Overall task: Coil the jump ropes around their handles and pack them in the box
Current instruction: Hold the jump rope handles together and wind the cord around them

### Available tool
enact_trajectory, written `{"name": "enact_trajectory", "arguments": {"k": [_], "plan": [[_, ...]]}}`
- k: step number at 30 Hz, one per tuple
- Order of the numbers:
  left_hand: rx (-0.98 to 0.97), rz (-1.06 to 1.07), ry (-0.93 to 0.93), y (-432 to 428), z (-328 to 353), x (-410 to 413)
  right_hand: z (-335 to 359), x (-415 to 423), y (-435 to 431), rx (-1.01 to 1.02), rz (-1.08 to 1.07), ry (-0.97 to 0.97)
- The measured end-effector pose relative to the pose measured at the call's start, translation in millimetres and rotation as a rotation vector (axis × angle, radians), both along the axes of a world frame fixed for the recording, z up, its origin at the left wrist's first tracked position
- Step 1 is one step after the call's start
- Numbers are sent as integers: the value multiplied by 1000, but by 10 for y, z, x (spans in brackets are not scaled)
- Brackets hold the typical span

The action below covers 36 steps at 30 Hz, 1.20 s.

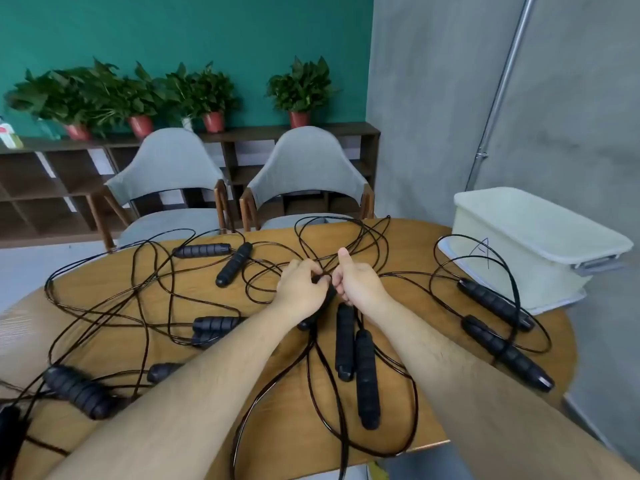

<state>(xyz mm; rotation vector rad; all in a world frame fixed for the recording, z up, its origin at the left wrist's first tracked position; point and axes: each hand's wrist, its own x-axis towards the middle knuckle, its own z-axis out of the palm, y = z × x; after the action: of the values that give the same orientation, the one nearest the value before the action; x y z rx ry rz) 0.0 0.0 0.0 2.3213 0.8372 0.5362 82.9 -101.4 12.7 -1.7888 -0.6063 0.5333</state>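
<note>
wooden table [412, 247], black jump ropes [233, 265] lying loose and tangled across it, box [519, 244] closed at the right.
your left grip [301, 289] is curled round a black handle [309, 322] at mid-table, its lower end showing under your wrist. your right grip [360, 284], just beside it, has its fingers curled on the thin cord [323, 273] at that handle's top, thumb raised. two more handles [344, 341] lie side by side just nearer to you. another pair [495, 303] lies at the right, near the box. the box is white, lid on, at the table's far right edge, with a cord loop across its front. two grey chairs [166, 168] stand beyond the table.
</note>
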Motion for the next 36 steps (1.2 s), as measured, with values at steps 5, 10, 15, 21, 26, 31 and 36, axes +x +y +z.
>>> {"name": "enact_trajectory", "arguments": {"k": [5, 10, 15, 21, 26, 31, 36], "plan": [[231, -1, 443, -18, -82, 82, -31, 37, 43, -64, -8, -62], [358, 29, 526, 9, -217, 129, -109, 105, 34, -85, 5, -83], [311, 32, 584, 39, -217, 84, -149, 200, 25, -69, 31, -112], [316, 23, 350, 303, 170, -137, 13, 304, 26, -81, 61, -368], [399, -68, 322, 462, 609, -437, 122, 346, 137, -67, 77, -571], [463, -128, 261, 487, 889, -771, 364, 283, 249, -109, 122, -847], [521, -167, 165, 463, 956, -975, 570, 153, 352, -86, 173, -781]]}}
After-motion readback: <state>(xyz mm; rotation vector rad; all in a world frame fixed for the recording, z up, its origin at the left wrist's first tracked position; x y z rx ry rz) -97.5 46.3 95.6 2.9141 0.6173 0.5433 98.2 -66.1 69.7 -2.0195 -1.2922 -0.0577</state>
